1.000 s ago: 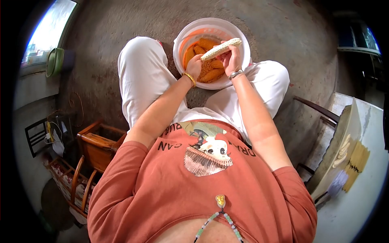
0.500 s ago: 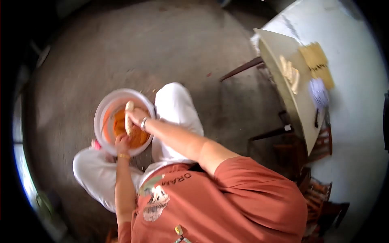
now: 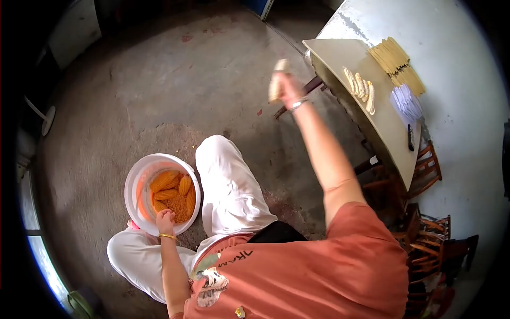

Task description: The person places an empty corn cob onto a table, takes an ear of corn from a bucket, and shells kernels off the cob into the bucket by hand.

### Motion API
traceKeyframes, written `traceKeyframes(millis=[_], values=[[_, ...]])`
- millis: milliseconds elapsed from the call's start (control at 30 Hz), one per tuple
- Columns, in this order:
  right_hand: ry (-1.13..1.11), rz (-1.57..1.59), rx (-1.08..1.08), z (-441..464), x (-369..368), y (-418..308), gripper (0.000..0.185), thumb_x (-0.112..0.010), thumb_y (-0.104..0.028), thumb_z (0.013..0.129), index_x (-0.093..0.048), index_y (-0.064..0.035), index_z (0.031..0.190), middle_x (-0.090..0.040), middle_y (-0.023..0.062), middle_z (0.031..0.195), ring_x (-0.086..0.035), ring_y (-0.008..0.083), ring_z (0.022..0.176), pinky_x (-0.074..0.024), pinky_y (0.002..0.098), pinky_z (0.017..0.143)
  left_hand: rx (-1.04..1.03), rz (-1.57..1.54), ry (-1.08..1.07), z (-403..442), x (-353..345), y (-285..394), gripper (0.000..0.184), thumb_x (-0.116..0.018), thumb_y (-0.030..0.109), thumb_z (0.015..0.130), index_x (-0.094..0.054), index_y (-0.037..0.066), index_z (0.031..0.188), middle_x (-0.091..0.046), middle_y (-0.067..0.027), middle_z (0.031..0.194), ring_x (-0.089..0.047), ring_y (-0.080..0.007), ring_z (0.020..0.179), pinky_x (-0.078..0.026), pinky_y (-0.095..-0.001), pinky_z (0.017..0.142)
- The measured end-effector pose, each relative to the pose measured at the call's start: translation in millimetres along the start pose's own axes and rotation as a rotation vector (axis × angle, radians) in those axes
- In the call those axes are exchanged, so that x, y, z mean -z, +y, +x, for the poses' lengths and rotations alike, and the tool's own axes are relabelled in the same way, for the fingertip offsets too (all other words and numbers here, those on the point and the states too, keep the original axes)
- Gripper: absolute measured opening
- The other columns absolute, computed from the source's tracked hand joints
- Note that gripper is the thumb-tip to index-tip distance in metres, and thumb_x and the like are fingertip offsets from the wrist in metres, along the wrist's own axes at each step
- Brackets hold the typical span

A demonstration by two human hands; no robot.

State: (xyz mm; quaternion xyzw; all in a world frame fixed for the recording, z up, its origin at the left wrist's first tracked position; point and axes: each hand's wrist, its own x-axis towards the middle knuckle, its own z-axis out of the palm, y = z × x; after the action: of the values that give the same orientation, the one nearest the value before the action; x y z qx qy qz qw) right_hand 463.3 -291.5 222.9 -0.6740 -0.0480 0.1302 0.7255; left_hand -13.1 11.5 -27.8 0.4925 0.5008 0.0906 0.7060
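My right grip (image 3: 291, 91) is closed round a pale cob (image 3: 276, 83) (both blurred), its long axis running roughly away from me; the tabletop (image 3: 338, 53) bearing more cobs (image 3: 360, 86) lies to its right, apart, and far nearer this grip than my left grip (image 3: 166, 218), loosely curled at the bucket's (image 3: 130, 181) near side, contents hidden from me

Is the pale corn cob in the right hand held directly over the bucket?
No, the right hand holds the pale corn cob out to the right, well clear of the bucket.
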Motion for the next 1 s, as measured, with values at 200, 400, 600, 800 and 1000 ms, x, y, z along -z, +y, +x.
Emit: traceKeyframes(millis=[200,400,600,800,1000], values=[[0.808,-0.972,0.163,43.0,244.4,-95.5,0.058,-0.071,-0.050,0.066,-0.062,-0.0021,0.097,-0.067,0.0172,0.095,-0.065,0.0275,0.085,-0.0498,0.0369,0.079,-0.022,0.025,-0.040,-7.9,-2.0,6.5,0.011,-0.052,0.009,0.086,-0.057,0.008,0.095,-0.059,-0.0011,0.088,-0.060,-0.0121,0.078,-0.043,-0.0236,0.063],[0.996,-1.306,-0.129,23.6,314.0,-139.3,0.059,-0.069,-0.049,0.066,-0.065,-0.0043,0.104,-0.065,0.0194,0.107,-0.063,0.0331,0.099,-0.0484,0.0407,0.086,-0.023,0.039,-0.068,-0.1,3.5,-3.5,0.011,-0.052,0.008,0.087,-0.057,0.007,0.097,-0.060,-0.0025,0.088,-0.060,-0.0126,0.076,-0.045,-0.0242,0.062],[1.019,-1.310,-0.222,11.7,285.1,-135.8,0.058,-0.066,-0.045,0.070,-0.063,-0.0053,0.112,-0.062,0.0178,0.116,-0.060,0.0333,0.107,-0.0481,0.0411,0.089,-0.068,-0.017,-0.108,7.5,14.5,-15.4,0.011,-0.051,0.007,0.089,-0.057,0.005,0.097,-0.060,-0.0028,0.087,-0.061,-0.0122,0.075,-0.046,-0.0233,0.061],[1.023,-1.355,-0.286,19.2,295.9,-138.2,0.055,-0.055,-0.049,0.079,-0.065,-0.0052,0.112,-0.062,0.0175,0.117,-0.061,0.0336,0.106,-0.0491,0.0423,0.086,-0.076,-0.009,-0.111,5.6,15.0,-12.7,0.011,-0.051,0.008,0.089,-0.058,0.005,0.097,-0.060,-0.0021,0.087,-0.061,-0.0123,0.076,-0.047,-0.0233,0.061],[0.957,-1.399,-0.248,21.7,310.6,-131.6,0.044,-0.053,-0.036,0.083,-0.065,-0.0050,0.111,-0.062,0.0185,0.116,-0.060,0.0346,0.107,-0.0481,0.0444,0.087,-0.060,-0.008,-0.144,14.7,18.3,-18.5,0.010,-0.053,0.008,0.089,-0.058,0.005,0.097,-0.060,-0.0025,0.087,-0.061,-0.0125,0.075,-0.046,-0.0230,0.060]])
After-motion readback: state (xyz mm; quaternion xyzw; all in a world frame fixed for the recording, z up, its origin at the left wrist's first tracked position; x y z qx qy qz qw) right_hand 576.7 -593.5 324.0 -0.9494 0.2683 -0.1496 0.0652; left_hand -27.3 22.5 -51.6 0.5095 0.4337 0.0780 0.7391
